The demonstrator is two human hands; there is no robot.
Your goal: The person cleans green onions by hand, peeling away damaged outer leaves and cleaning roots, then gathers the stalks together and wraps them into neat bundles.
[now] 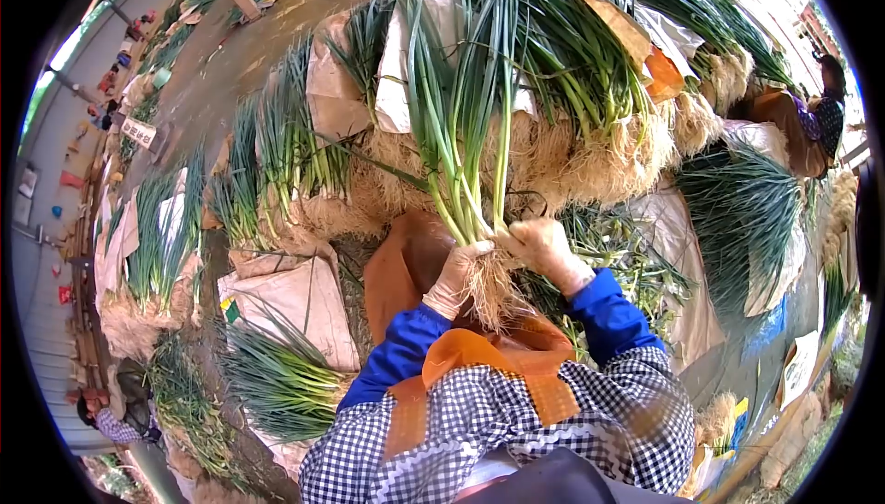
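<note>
My left hand is wrapped round the white lower stems of a bunch of green onions. The long leaves point away from me and the stringy roots hang towards my lap. Beside it, my right hand is closed at the base of the stalks on the bunch's right side. One stalk there stands slightly apart from the others. Orange-brown apron material lies under the roots. Just beyond my hands rests a thick row of green onions, with their matted roots facing me.
Loose trimmed leaves are strewn to my right. A pile of green onions lies by a folded pale sack at my left. More green onions spread at right, near another seated person. A further person is at lower left.
</note>
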